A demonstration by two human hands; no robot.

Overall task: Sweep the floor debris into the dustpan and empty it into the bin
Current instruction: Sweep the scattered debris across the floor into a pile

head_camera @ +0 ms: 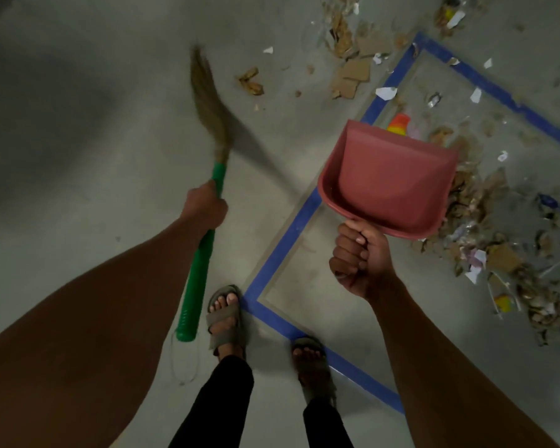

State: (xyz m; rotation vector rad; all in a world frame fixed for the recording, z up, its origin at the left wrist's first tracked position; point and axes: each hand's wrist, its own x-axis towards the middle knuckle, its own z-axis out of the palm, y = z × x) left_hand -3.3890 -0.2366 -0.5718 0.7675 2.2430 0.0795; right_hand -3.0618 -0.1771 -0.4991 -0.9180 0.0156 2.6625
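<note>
My left hand (204,205) grips the green handle of a grass broom (201,253). Its brown bristles (209,101) point away from me, blurred, over bare floor. My right hand (359,257) is curled round the handle of a red dustpan (392,179), which hangs in the air with nothing inside it. Debris (485,227) of torn cardboard, paper scraps and wrappers lies piled on the floor to the right of the pan. More scraps (349,66) are scattered at the top centre. No bin is in view.
Blue tape (285,244) marks a rectangle on the grey concrete floor. My two sandalled feet (223,315) stand at its near corner. An orange and yellow piece (398,124) lies just beyond the dustpan.
</note>
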